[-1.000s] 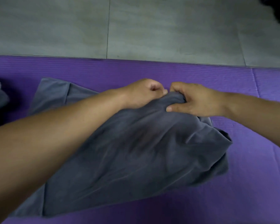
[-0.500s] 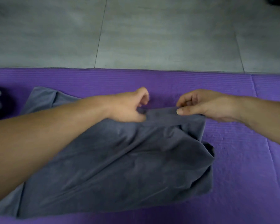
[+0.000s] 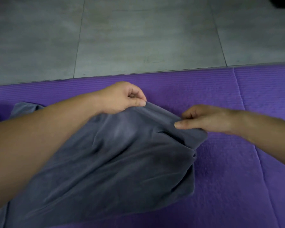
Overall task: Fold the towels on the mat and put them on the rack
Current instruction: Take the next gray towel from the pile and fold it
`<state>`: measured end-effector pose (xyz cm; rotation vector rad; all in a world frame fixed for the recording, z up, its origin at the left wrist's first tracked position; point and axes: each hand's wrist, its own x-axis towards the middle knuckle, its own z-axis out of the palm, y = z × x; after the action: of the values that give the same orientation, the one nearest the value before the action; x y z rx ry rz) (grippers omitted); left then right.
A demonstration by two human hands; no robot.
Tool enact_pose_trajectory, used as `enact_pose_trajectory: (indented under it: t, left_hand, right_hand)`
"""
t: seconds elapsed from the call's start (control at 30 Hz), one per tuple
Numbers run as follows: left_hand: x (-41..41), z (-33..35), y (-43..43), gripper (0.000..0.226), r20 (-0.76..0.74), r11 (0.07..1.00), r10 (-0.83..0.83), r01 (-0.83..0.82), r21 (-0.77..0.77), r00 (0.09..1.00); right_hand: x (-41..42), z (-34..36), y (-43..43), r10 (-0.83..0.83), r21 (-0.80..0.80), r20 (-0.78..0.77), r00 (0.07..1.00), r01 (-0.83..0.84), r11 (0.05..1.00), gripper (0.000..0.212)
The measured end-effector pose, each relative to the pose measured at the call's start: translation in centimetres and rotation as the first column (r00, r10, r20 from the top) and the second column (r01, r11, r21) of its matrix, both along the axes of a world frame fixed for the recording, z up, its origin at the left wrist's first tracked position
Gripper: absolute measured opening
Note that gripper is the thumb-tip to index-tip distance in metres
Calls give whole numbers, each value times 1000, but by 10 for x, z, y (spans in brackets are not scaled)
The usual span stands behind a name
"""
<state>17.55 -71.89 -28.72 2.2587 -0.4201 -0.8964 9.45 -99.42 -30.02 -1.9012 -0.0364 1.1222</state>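
My left grip is pinched on the far edge of the dark grey, soft cloth towel, thumb against curled forefinger, with the hem caught between them. My right grip clasps the same edge further right: the thumb lies flat on top and the fingers curl in behind the cloth. Between the two, a short stretch of the hem runs taut and slightly raised.

From there the towel spreads back towards me and to the left, rumpled in long folds, and passes under my left forearm. Its right side is bunched and doubled over just below my right wrist. One far corner shows at the left, beyond my forearm.

The towel lies on the purple ribbed foam mat, which shows bare all round it and has a crease running down its right part. Beyond the mat's far edge is the grey tiled floor. A dark shape sits in the top right corner; I cannot tell what it is.
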Motion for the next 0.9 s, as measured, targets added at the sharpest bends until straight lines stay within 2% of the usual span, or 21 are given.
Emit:
enact_pose_trajectory:
  t: [0.07, 0.17, 0.23, 0.27, 0.33, 0.37, 0.43, 0.47, 0.53, 0.6, 0.67, 0.77, 0.9]
  left_hand:
    - [5, 2, 11, 8, 20, 997, 73, -74, 12, 997]
    - [7, -1, 16, 9, 14, 994, 94, -95, 62, 995]
    - [7, -5, 7, 12, 122, 982, 48, -70, 175, 991]
    - [5, -4, -2, 11, 184, 975, 17, -57, 213, 983]
    - [-3, 3, -27, 25, 239, 987, -42, 3, 159, 970]
    - [-9, 8, -41, 36, 212, 996, -68, 56, 65, 975]
    - [-22, 19, -70, 39, 109, 983, -122, 135, -124, 987]
    - [-26, 21, -82, 31, 60, 973, -130, 139, -185, 990]
    - [-28, 20, -94, 10, -28, 959, -79, 69, -276, 996]
    - [-24, 15, -94, 12, -40, 956, -8, -4, -295, 999]
    - [-20, 11, -89, 13, -29, 960, 31, -38, -279, 999]
    - [-19, 10, -85, 12, -28, 963, 38, -44, -266, 999]
    - [-12, 11, -85, 15, 38, 959, 95, -82, -270, 995]
  right_hand:
    - [1, 7, -15, 37, -37, -62, 997, -39, 999, 49]
    - [3, 14, -40, -78, 81, -64, 995, 83, 993, 63]
    - [2, 16, -50, -202, 244, 6, 979, 195, 950, 55]
    - [-1, 17, -53, -269, 362, 1, 963, 250, 898, 47]
    - [-6, 23, -48, -346, 487, 6, 938, 299, 820, 33]
    - [-9, 27, -42, -372, 493, 39, 927, 306, 815, 25]
    - [-13, 32, -34, -431, 457, 136, 892, 330, 826, 11]
    - [-13, 33, -33, -451, 442, 168, 877, 342, 829, 11]
    - [-14, 33, -38, -477, 441, 134, 869, 379, 813, 18]
    - [-15, 33, -49, -413, 401, 60, 909, 357, 844, 25]
    - [-17, 31, -63, -233, 250, 21, 972, 220, 943, 27]
    - [-18, 33, -77, -98, 134, -38, 995, 102, 986, 22]
    - [-16, 51, -96, -48, 36, 85, 995, 45, 998, 17]
